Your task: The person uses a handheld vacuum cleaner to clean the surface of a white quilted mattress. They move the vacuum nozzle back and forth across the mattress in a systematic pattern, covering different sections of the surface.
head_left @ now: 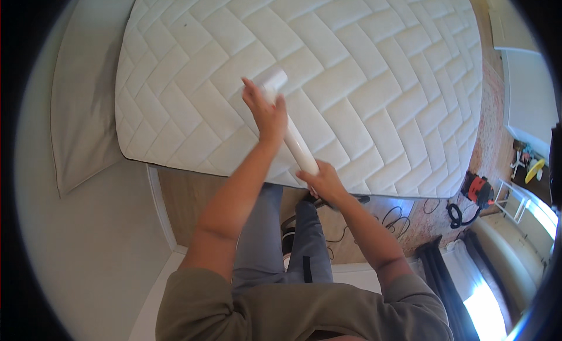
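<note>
A white tube-shaped wand [300, 147] slants over the bed, with a wider pale head [274, 78] at its far end against the mattress [380, 77]. The mattress is cream, quilted in a herringbone pattern. Close to that head, my left hand [269, 118] grips the wand, its fingers partly spread and thumb along the side. My right hand [325, 181] is closed round the near end, by the mattress edge. A dark hose-like piece shows behind my right hand, and how it joins the wand is hidden.
A grey padded headboard [88, 101] stands left of the mattress. Dark cables [395, 219] lie loose on the floor at my right. Farther right are a red and black vacuum cleaner [479, 190] with a black hose, a white frame stand [512, 200] and dark curtains [445, 282].
</note>
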`<action>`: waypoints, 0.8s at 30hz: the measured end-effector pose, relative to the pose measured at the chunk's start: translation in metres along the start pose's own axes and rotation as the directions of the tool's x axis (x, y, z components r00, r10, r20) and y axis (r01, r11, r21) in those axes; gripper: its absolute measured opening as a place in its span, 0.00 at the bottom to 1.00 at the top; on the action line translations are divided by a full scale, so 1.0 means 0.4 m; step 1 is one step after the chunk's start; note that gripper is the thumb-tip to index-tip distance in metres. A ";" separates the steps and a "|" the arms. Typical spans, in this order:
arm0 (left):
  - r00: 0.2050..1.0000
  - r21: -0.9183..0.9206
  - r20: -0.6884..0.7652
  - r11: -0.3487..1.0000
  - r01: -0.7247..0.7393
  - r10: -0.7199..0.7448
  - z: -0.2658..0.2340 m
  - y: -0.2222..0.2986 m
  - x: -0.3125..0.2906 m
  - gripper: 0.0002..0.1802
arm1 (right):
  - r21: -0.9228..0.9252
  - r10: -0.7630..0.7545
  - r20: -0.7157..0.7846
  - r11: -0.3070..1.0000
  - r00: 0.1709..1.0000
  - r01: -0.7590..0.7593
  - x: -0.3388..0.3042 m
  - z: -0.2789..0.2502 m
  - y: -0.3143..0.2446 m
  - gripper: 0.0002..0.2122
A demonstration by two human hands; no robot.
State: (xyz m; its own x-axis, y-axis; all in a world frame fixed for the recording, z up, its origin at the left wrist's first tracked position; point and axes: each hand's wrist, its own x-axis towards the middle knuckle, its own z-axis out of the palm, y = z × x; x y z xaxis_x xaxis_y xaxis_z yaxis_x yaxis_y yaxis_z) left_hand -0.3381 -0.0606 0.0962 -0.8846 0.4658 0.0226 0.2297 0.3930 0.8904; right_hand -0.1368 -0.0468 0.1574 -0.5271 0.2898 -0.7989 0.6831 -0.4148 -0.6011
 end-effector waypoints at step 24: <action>0.953 0.475 -0.246 0.879 -0.042 0.179 0.110 -0.444 1.212 0.41 | -0.140 -0.097 0.012 0.985 0.995 0.097 0.926 0.144 -0.722 0.40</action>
State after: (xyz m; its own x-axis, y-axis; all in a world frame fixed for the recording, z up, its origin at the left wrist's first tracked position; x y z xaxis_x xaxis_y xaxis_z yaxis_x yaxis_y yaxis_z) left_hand -0.7897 0.1304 -0.0712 -0.9014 0.3192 0.2926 0.4323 0.7023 0.5656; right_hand -0.5584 0.1305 0.0362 -0.5968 0.3178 -0.7368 0.6924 -0.2601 -0.6730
